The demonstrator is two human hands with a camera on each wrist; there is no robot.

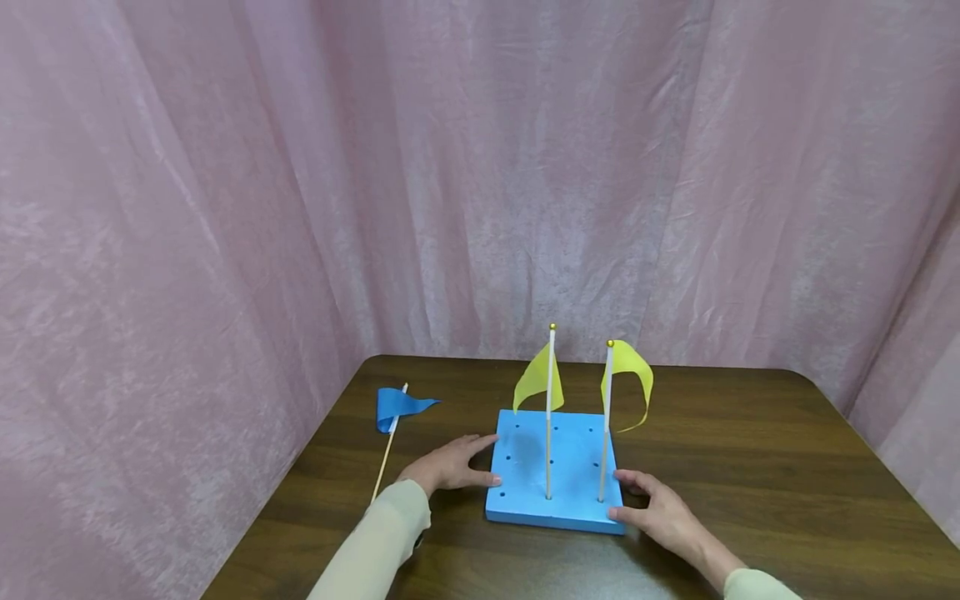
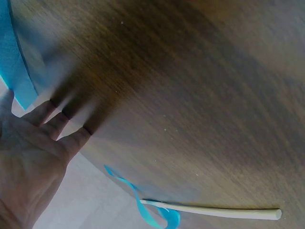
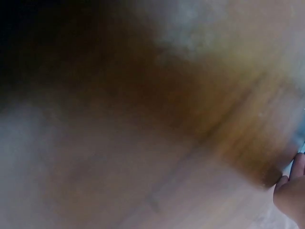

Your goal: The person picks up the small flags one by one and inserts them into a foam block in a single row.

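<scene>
A light blue board (image 1: 525, 475) with several small holes lies on the table. Two flags stand upright in it, a yellow flag (image 1: 538, 382) in the middle of the front row and another yellow flag (image 1: 632, 363) near the front right corner. My left hand (image 1: 453, 463) is at the board's left edge, fingers extended and thumb tip at the rim. At the opposite edge is my right hand (image 1: 660, 512), its thumb and fingertips against the side. The left wrist view shows my left hand (image 2: 31, 152) with spread fingers beside the board's corner (image 2: 14, 57).
A blue flag (image 1: 397, 406) on a wooden stick lies left of my left hand; the stick (image 2: 228, 211) also shows in the left wrist view. Pink curtains (image 1: 525, 183) hang behind the brown table (image 1: 727, 442). Most of the right wrist view is blurred.
</scene>
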